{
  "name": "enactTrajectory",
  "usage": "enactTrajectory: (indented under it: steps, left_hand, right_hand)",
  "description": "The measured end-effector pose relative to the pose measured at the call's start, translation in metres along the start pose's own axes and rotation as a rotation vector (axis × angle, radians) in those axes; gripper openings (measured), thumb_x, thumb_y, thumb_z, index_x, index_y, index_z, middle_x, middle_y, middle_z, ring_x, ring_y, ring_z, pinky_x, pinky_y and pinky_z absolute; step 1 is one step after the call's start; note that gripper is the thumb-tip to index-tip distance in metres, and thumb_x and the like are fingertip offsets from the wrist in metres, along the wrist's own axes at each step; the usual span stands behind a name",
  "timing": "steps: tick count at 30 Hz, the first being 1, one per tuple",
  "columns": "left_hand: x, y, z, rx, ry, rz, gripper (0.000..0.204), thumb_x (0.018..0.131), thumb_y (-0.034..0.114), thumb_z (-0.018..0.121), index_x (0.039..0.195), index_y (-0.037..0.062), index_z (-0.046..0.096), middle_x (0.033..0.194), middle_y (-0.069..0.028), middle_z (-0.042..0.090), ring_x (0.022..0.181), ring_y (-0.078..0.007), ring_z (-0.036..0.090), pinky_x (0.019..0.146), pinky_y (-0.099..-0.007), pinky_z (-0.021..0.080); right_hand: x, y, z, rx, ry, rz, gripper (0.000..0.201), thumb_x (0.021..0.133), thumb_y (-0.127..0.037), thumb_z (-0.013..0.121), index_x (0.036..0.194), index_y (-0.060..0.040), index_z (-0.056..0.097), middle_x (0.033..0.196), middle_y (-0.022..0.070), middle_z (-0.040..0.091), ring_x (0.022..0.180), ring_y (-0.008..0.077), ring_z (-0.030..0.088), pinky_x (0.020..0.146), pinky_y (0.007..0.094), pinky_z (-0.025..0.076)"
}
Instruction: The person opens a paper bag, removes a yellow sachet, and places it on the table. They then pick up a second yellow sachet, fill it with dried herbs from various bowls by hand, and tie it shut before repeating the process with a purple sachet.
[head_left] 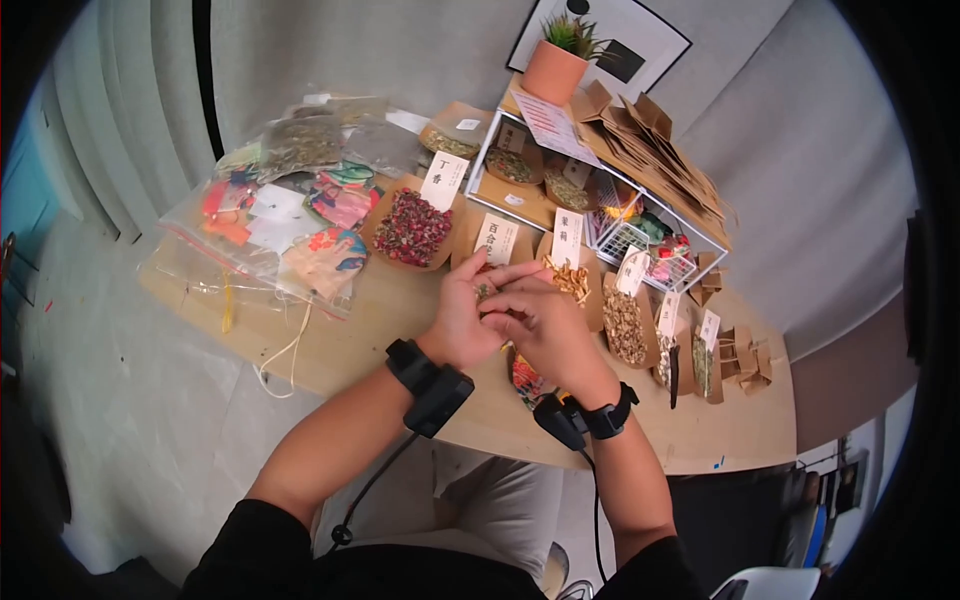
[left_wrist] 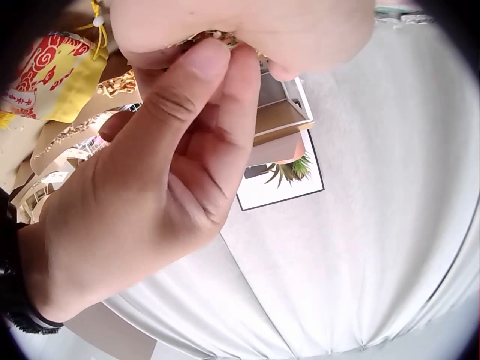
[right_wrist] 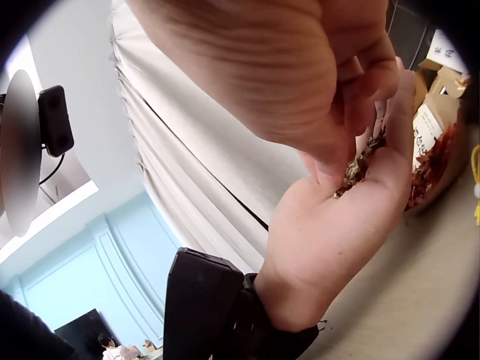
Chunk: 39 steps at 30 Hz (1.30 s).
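Observation:
My left hand is held palm up over the table, cupping a small heap of dried herb bits. The fingers of my right hand reach into that palm, thumb and fingertips together at the herbs. From the left wrist, the right thumb presses beside the index finger right at the dried bits. Just below the hands lies a patterned cloth pouch, partly covered by the right hand. Beyond them, a kraft tray with a label card is partly hidden by the fingers.
Dried rosebuds fill a tray at the left, and several labelled herb trays run along the right, including one of pale chips. Plastic bags with cloth pouches lie at the left. A white-framed shelf stands behind, carrying paper bags and a potted plant.

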<state>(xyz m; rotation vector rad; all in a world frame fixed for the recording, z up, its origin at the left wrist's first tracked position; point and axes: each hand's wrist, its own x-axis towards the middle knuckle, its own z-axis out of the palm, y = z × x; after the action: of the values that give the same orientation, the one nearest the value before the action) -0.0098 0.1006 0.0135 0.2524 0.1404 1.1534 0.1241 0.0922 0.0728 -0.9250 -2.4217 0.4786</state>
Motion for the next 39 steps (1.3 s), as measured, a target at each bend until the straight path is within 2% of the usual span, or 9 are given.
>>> enactTrajectory:
  steps: [7,10,13,19,22,28,31,34,39]
  left_hand:
    - [0.001,0.0,0.0,-0.039,0.019,-0.007,0.068,0.103,0.046,0.026,0.134,-0.0106,0.046,0.138,-0.0226,0.05,0.131,-0.032,0.046,0.114,-0.0452,0.032]
    - [0.003,-0.001,-0.003,-0.054,0.003,-0.009,0.068,0.103,0.046,0.025,0.133,-0.0105,0.047,0.138,-0.0225,0.05,0.131,-0.0322,0.047,0.114,-0.0455,0.032]
    - [0.003,0.0,-0.007,-0.083,-0.017,-0.022,0.067,0.103,0.045,0.025,0.132,-0.0102,0.049,0.138,-0.0223,0.051,0.13,-0.0323,0.047,0.114,-0.0456,0.033]
    - [0.007,-0.002,-0.014,-0.118,-0.026,-0.019,0.065,0.104,0.042,0.023,0.132,-0.01,0.048,0.134,-0.0219,0.053,0.126,-0.032,0.049,0.113,-0.0455,0.034]
    - [0.007,-0.002,-0.011,-0.116,-0.014,-0.012,0.063,0.105,0.041,0.023,0.133,-0.0104,0.047,0.134,-0.0218,0.053,0.125,-0.0317,0.05,0.111,-0.0435,0.036]
    - [0.003,-0.001,-0.003,-0.066,-0.017,-0.034,0.065,0.105,0.042,0.023,0.136,-0.0116,0.043,0.137,-0.022,0.05,0.126,-0.031,0.049,0.106,-0.0386,0.04]
    - [0.003,-0.002,-0.001,-0.069,-0.016,-0.055,0.067,0.105,0.043,0.023,0.137,-0.0128,0.042,0.138,-0.0221,0.049,0.126,-0.0306,0.049,0.106,-0.0382,0.039]
    - [0.005,-0.002,-0.003,-0.064,-0.04,-0.068,0.068,0.105,0.043,0.023,0.137,-0.0135,0.041,0.138,-0.0223,0.049,0.126,-0.0302,0.049,0.107,-0.0383,0.038]
    - [0.003,-0.002,-0.001,-0.085,-0.029,-0.064,0.067,0.105,0.043,0.023,0.137,-0.0137,0.041,0.137,-0.0226,0.05,0.125,-0.0305,0.05,0.109,-0.0396,0.037]
  right_hand:
    - [-0.004,0.006,0.011,-0.147,0.073,-0.093,0.014,0.081,-0.005,0.07,0.095,-0.008,0.07,0.09,0.0115,0.066,0.076,0.0298,0.064,0.067,0.0358,0.052]
    - [-0.004,0.002,0.013,-0.166,0.149,-0.083,0.01,0.085,-0.004,0.068,0.096,-0.0048,0.067,0.085,0.0101,0.067,0.073,0.0239,0.065,0.065,0.0324,0.052]
    - [-0.005,0.004,0.015,0.278,0.175,0.189,0.01,0.089,-0.004,0.066,0.099,-0.0017,0.066,0.081,0.0085,0.067,0.069,0.0155,0.063,0.064,0.0268,0.05]
    - [-0.009,0.008,0.007,0.322,0.278,0.209,0.014,0.089,-0.002,0.066,0.102,-0.0005,0.068,0.082,0.007,0.066,0.069,0.0098,0.059,0.064,0.0228,0.048]
    - [-0.012,0.01,0.003,0.185,0.318,0.107,0.014,0.087,-0.001,0.066,0.101,0.0012,0.069,0.086,0.0095,0.067,0.069,0.0155,0.063,0.063,0.0278,0.051]
    - [-0.02,0.009,0.0,0.165,0.209,0.211,0.012,0.083,0.0,0.068,0.094,-0.0006,0.072,0.086,0.0127,0.064,0.078,0.0262,0.065,0.068,0.0346,0.052]
    - [-0.019,0.013,0.001,-0.006,0.191,0.075,0.011,0.083,-0.001,0.07,0.094,0.0012,0.071,0.087,0.0116,0.065,0.075,0.0232,0.064,0.068,0.0308,0.051]
    - [-0.016,0.011,0.002,-0.105,0.169,0.078,0.01,0.078,-0.003,0.07,0.088,-0.0035,0.072,0.087,0.0122,0.065,0.085,0.0321,0.063,0.075,0.039,0.051]
    - [-0.015,0.01,0.006,-0.083,0.218,0.101,0.008,0.08,-0.004,0.069,0.088,-0.0036,0.072,0.088,0.0116,0.065,0.085,0.0319,0.063,0.075,0.0396,0.051]
